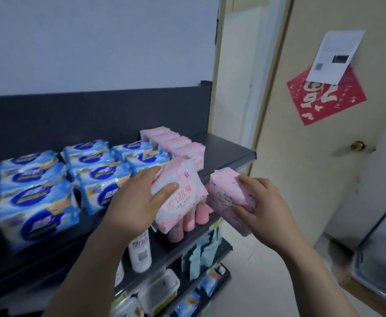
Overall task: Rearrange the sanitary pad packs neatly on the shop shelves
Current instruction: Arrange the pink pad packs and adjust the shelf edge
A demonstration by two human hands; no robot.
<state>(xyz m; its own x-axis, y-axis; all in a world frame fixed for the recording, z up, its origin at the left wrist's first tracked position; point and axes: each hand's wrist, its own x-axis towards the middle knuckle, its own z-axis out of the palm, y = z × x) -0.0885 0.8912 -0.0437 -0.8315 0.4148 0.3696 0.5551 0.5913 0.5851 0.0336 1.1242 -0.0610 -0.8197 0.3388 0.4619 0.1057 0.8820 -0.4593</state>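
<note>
Sanitary pad packs: two in hand, the rest on the top shelf [224, 152]. Person's left hand [130, 207] grips a pink-and-white pack [180, 195]: thumb across the printed face, fingers [147, 176] curled round its upper left edge. That pack is tilted, over the shelf's front edge. Their right hand [267, 207] grips a second pink pack [227, 193], with the thumb under it and the fingers on top. It hangs just off the shelf's front right corner, right beside the first pack; can't tell if the two touch.

On the shelf, blue packs [50, 186] fill the left and middle in rows running front to back. A row of pink packs [176, 143] stands at the back right, next to the blue ones.

Below the shelf are a white bottle [139, 250] and pink bottles [194, 216], with teal packets [201, 250] a level lower.

Right of the shelf is a cream door [324, 168] with a red paper square [329, 104], a white notice [333, 56] overlapping its top, and a brass knob [357, 145].
</note>
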